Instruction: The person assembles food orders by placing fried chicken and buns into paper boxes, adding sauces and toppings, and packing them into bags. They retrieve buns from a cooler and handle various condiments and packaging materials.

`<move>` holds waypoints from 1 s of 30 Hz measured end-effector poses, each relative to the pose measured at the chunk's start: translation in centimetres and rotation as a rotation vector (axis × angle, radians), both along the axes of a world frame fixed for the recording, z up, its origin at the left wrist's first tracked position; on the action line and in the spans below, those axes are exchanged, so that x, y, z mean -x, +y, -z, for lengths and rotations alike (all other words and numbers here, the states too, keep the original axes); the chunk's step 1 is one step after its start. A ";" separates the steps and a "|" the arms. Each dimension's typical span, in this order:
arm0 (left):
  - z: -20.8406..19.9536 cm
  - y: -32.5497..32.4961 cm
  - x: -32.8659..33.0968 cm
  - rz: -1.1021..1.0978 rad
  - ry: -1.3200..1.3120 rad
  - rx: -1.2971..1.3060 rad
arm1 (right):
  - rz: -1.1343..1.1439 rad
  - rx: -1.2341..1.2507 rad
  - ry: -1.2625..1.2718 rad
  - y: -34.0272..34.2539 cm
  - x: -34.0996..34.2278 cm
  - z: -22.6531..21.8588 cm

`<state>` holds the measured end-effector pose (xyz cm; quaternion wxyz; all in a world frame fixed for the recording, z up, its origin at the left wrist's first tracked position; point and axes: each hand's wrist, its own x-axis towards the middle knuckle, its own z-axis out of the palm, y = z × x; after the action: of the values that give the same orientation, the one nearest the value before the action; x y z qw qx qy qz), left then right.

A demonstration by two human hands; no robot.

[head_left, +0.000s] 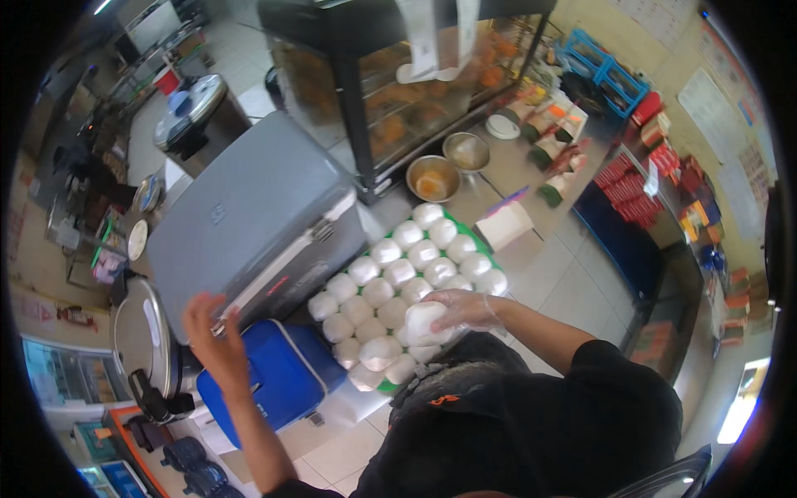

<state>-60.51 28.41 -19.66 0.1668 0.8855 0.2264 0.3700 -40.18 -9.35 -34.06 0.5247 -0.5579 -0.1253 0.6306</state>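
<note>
My left hand (217, 340) is raised at the front corner of the big grey cooler box (249, 199), its fingers apart by a latch; whether it touches the latch cannot be made out. In a clear plastic glove, my right hand (457, 310) grips a white round wrapped bundle (426, 322). Below that hand lies a green tray (486, 249) filled with rows of similar white rounded bundles (378, 292). One more bundle (379, 353) rests on top of the others near the tray's front. The cooler's lid is down.
A blue cooler (274, 378) sits before the grey one, beside a large lidded metal pot (145, 332). Behind the tray stand metal bowls (433, 178), a white box (504, 224) and a glass food display case (407, 100). Red packets (627, 195) lie at the right.
</note>
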 end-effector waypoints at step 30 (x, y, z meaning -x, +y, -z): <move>35.0 -44.3 -39.0 0.118 0.643 0.726 | 0.126 0.359 -0.538 -21.6 -34.1 28.1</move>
<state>-21.52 -15.87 -54.65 0.4072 0.8507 0.3305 -0.0353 -6.09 -30.99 -62.19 0.4041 -0.7947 -0.1115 0.4390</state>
